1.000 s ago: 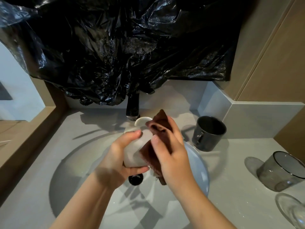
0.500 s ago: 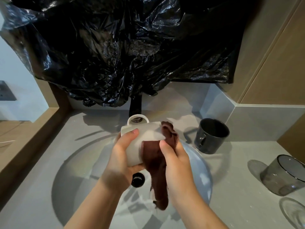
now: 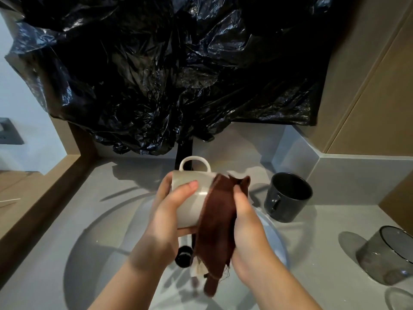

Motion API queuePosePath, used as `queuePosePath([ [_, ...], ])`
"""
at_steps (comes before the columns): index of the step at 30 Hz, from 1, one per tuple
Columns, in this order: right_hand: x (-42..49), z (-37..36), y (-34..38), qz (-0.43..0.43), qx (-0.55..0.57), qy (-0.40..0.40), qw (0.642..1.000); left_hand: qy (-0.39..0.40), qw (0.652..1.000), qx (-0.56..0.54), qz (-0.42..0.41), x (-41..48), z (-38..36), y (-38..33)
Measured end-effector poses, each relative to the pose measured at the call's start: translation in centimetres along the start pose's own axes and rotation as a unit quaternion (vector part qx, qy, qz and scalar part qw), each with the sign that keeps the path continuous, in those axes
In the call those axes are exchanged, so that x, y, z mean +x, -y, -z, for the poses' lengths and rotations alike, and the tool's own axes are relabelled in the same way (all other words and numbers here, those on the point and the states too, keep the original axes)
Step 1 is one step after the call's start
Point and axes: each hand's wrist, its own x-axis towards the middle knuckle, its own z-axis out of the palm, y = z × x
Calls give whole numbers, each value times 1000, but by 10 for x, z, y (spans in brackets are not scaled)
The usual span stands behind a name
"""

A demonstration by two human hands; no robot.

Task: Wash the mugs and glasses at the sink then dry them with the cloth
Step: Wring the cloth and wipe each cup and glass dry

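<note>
Gripping white mug: left hand | right hand fingers clamp brown cloth to it | black mug near counter's back edge

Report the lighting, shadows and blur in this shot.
Head view: dim overall; the black plastic shows only small glints; a glare streak crosses the mug; hard shadows fan over the sink; the hanging tip of the cloth is blurred; straight edges bend near the borders.
</note>
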Motion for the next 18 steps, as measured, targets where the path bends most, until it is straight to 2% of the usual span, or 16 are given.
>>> queuePosePath([
  [3,-3,0,-9,107,-70,12,992,6,1000,29,11,1,4,-4],
  [6,0,0,0,147,-112,-7,983,66,993,93,26,1,10,-8],
  [8,10,3,10,125,-91,-13,988,115,984,134,28,0,14,-13],
  [10,14,9,19,63,-42,-3,997,159,973,169,7,0,14,-19],
  [12,13,12,20,1,-42,14,999,170,971,169,-8,1,14,-22],
  [15,14,17,13,33,-72,13,997,155,974,164,2,7,16,-19],
  [18,13,20,11,85,-94,-22,992,188,961,202,22,7,19,-19],
])
